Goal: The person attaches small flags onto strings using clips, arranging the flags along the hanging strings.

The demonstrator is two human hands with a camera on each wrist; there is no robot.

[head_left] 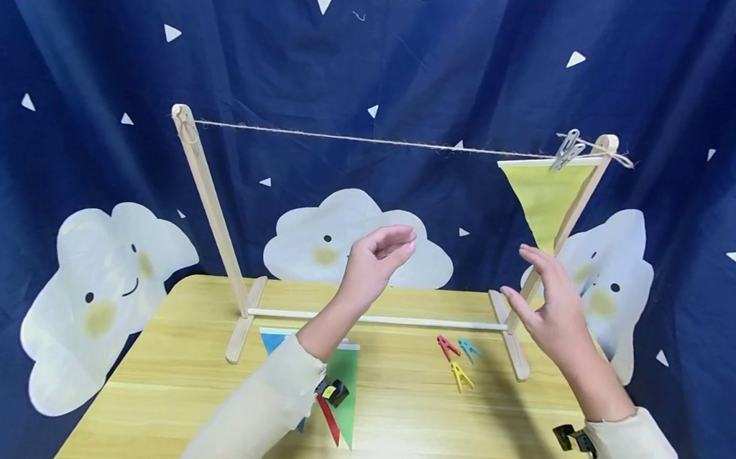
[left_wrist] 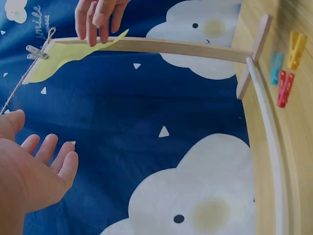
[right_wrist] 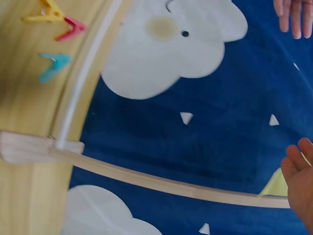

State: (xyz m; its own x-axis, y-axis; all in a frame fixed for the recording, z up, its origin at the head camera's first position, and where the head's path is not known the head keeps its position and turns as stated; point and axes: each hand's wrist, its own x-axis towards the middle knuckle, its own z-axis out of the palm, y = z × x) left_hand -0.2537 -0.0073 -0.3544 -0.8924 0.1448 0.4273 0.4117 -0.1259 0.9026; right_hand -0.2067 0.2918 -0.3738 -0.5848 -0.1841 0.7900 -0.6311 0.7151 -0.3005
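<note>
A yellow-green triangular pennant [head_left: 548, 197] hangs from the string at the right post, held by a grey clothespin [head_left: 567, 150]. Just below its tip, my right hand [head_left: 552, 312] is raised with fingers and thumb apart, holding nothing. My left hand [head_left: 375, 262] is in the air left of it, under the string [head_left: 349, 138], its fingers loosely bent and nothing in them. In the left wrist view the left palm [left_wrist: 36, 171] faces up with relaxed fingers. Red [head_left: 447, 347], blue [head_left: 469, 350] and yellow [head_left: 461, 376] clothespins lie on the table.
A wooden frame with a left post [head_left: 211, 203], right post [head_left: 580, 210] and white crossbar [head_left: 377, 319] stands on the table [head_left: 418, 421]. Green [head_left: 344, 386], blue [head_left: 273, 339] and red [head_left: 330, 421] pennants lie partly under my left forearm. A dark blue curtain [head_left: 368, 64] hangs behind.
</note>
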